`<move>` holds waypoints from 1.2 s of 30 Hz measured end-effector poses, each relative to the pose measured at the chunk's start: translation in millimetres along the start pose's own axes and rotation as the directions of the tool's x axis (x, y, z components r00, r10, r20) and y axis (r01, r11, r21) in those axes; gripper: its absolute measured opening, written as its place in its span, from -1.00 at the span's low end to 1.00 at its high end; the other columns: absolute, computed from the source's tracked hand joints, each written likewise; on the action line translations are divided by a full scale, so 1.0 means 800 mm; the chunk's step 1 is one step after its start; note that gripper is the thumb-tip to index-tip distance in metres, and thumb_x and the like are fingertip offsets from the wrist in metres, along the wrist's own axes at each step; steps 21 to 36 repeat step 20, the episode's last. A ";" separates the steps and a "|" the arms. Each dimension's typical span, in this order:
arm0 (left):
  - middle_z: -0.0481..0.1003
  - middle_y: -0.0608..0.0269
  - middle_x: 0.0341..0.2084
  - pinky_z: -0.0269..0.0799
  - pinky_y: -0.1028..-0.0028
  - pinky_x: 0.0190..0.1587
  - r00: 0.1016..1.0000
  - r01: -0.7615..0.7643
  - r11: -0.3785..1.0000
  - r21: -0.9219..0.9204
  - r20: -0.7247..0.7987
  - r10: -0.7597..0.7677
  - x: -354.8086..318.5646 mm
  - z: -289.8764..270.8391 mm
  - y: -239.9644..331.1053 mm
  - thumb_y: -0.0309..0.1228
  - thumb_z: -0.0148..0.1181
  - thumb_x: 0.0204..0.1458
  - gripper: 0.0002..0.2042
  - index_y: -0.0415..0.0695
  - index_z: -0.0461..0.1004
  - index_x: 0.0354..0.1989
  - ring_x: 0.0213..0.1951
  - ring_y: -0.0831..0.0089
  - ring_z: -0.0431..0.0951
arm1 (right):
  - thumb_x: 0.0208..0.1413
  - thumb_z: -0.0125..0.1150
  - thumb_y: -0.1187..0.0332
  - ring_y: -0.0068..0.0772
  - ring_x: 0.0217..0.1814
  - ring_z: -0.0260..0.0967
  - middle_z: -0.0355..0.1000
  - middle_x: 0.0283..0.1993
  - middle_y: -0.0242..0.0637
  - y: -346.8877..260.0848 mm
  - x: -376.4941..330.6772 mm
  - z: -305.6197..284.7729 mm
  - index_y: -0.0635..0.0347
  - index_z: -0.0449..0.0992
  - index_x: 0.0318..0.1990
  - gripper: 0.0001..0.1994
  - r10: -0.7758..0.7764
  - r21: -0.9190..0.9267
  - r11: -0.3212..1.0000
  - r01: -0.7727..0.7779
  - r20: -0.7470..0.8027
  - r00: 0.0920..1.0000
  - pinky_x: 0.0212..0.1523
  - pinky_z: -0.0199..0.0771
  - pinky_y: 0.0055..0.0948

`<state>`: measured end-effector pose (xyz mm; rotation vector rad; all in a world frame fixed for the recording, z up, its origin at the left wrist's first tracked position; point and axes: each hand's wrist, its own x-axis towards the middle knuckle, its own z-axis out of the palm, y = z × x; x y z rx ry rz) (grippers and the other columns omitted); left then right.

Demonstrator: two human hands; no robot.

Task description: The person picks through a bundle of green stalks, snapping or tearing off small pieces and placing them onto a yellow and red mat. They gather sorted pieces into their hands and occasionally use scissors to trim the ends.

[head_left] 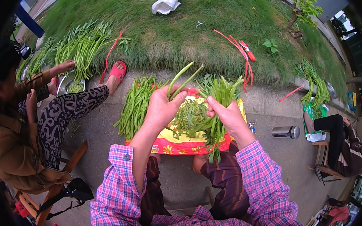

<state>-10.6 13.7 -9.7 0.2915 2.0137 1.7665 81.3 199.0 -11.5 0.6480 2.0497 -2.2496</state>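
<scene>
My left hand (163, 110) is closed around a few thick green stems (179, 76) that stick up past the fingers. Beside it, my right hand (229, 117) grips a bunch of leafy green stems (222, 90), which look like water spinach. The bunch's leafy ends hang down below the hand. Under both hands a red and yellow plastic sheet or bag (174, 148) lies spread on the ground, with loose leaves (189, 116) scattered over it. To the left of my left hand, a pile of long stems (132, 109) rests partly on the sheet's edge.
A person (21, 143) sits close on my left by a metal bowl (66, 85) and a heap of greens (84, 50). On the right lies a steel bottle (286, 132); farther off another person (348, 149) sits near more greens (317, 87). Red strips (237, 45) lie on the grass (182, 36).
</scene>
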 end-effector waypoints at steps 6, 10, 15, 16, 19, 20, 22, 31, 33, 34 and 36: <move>0.61 0.34 -0.27 0.43 0.57 -0.15 0.995 -0.101 0.992 0.070 0.021 0.100 -0.002 0.002 -0.009 -0.45 0.28 0.09 -0.76 -0.21 0.57 -0.06 -0.22 0.64 0.52 | 0.22 0.19 0.24 -0.65 -0.49 0.28 0.37 -0.49 -0.50 0.001 -0.002 0.000 0.24 0.50 -0.17 -0.77 0.019 -0.155 0.988 -0.011 0.047 0.999 -0.46 0.31 -0.55; 0.63 0.28 -0.26 0.44 0.53 -0.12 0.982 -0.167 0.966 0.196 0.117 0.146 -0.009 0.000 0.002 -0.46 0.29 0.07 -0.74 -0.18 0.58 -0.06 -0.21 0.63 0.54 | 0.21 0.21 0.23 -0.64 -0.49 0.30 0.40 -0.47 -0.47 0.005 -0.005 0.000 0.25 0.51 -0.16 -0.75 0.022 -0.240 0.971 -0.002 0.080 0.997 -0.44 0.36 -0.53; 0.61 0.09 -0.38 0.48 0.40 -0.23 0.982 -0.185 0.931 0.315 0.090 0.165 -0.008 -0.001 -0.006 -0.44 0.30 0.00 -0.76 -0.16 0.60 -0.13 -0.33 0.38 0.61 | 0.21 0.20 0.22 -0.60 -0.45 0.38 0.45 -0.45 -0.42 0.005 -0.006 0.000 0.29 0.51 -0.17 -0.73 0.037 -0.233 0.972 -0.010 0.109 0.993 -0.39 0.43 -0.53; 0.60 0.00 -0.43 0.49 0.35 -0.28 0.980 -0.200 0.923 0.328 0.065 0.189 -0.008 0.000 -0.006 -0.42 0.30 -0.02 -0.76 -0.15 0.61 -0.15 -0.38 0.26 0.63 | 0.21 0.20 0.22 -0.59 -0.43 0.40 0.46 -0.44 -0.40 0.006 -0.005 0.000 0.29 0.50 -0.17 -0.73 0.032 -0.224 0.975 -0.004 0.121 0.992 -0.37 0.44 -0.52; 0.64 0.23 -0.36 0.46 0.48 -0.18 0.992 -0.123 0.934 0.336 0.044 0.115 -0.010 0.002 -0.003 -0.45 0.30 0.03 -0.76 -0.14 0.61 -0.10 -0.30 0.58 0.57 | 0.21 0.21 0.22 -0.56 -0.39 0.45 0.50 -0.39 -0.35 0.011 -0.005 0.000 0.32 0.51 -0.15 -0.71 0.021 -0.172 0.985 0.006 0.155 0.988 -0.33 0.49 -0.50; 0.64 0.23 -0.36 0.46 0.48 -0.18 0.993 -0.120 0.934 0.337 0.040 0.113 -0.011 0.000 -0.004 -0.45 0.30 0.03 -0.76 -0.14 0.61 -0.10 -0.30 0.58 0.57 | 0.21 0.21 0.22 -0.55 -0.39 0.45 0.52 -0.37 -0.33 0.012 -0.005 0.000 0.32 0.51 -0.14 -0.70 0.020 -0.140 0.990 0.003 0.163 0.987 -0.31 0.50 -0.47; 0.64 0.23 -0.36 0.46 0.48 -0.18 0.993 -0.120 0.934 0.337 0.040 0.113 -0.011 0.000 -0.004 -0.45 0.30 0.03 -0.76 -0.14 0.61 -0.10 -0.30 0.58 0.57 | 0.21 0.21 0.22 -0.55 -0.39 0.45 0.52 -0.37 -0.33 0.012 -0.005 0.000 0.32 0.51 -0.14 -0.70 0.020 -0.140 0.990 0.003 0.163 0.987 -0.31 0.50 -0.47; 0.64 0.23 -0.36 0.46 0.48 -0.18 0.993 -0.120 0.934 0.337 0.040 0.113 -0.011 0.000 -0.004 -0.45 0.30 0.03 -0.76 -0.14 0.61 -0.10 -0.30 0.58 0.57 | 0.21 0.21 0.22 -0.55 -0.39 0.45 0.52 -0.37 -0.33 0.012 -0.005 0.000 0.32 0.51 -0.14 -0.70 0.020 -0.140 0.990 0.003 0.163 0.987 -0.31 0.50 -0.47; 0.64 0.23 -0.36 0.46 0.48 -0.18 0.993 -0.120 0.934 0.337 0.040 0.113 -0.011 0.000 -0.004 -0.45 0.30 0.03 -0.76 -0.14 0.61 -0.10 -0.30 0.58 0.57 | 0.21 0.21 0.22 -0.55 -0.39 0.45 0.52 -0.37 -0.33 0.012 -0.005 0.000 0.32 0.51 -0.14 -0.70 0.020 -0.140 0.990 0.003 0.163 0.987 -0.31 0.50 -0.47; 0.64 0.23 -0.36 0.46 0.48 -0.18 0.993 -0.120 0.934 0.337 0.040 0.113 -0.011 0.000 -0.004 -0.45 0.30 0.03 -0.76 -0.14 0.61 -0.10 -0.30 0.58 0.57 | 0.21 0.21 0.22 -0.55 -0.39 0.45 0.52 -0.37 -0.33 0.012 -0.005 0.000 0.32 0.51 -0.14 -0.70 0.020 -0.140 0.990 0.003 0.163 0.987 -0.31 0.50 -0.47; 0.64 0.23 -0.36 0.46 0.48 -0.18 0.993 -0.120 0.934 0.337 0.040 0.113 -0.011 0.000 -0.004 -0.45 0.30 0.03 -0.76 -0.14 0.61 -0.10 -0.30 0.58 0.57 | 0.21 0.21 0.22 -0.55 -0.39 0.45 0.52 -0.37 -0.33 0.012 -0.005 0.000 0.32 0.51 -0.14 -0.70 0.020 -0.140 0.990 0.003 0.163 0.987 -0.31 0.50 -0.47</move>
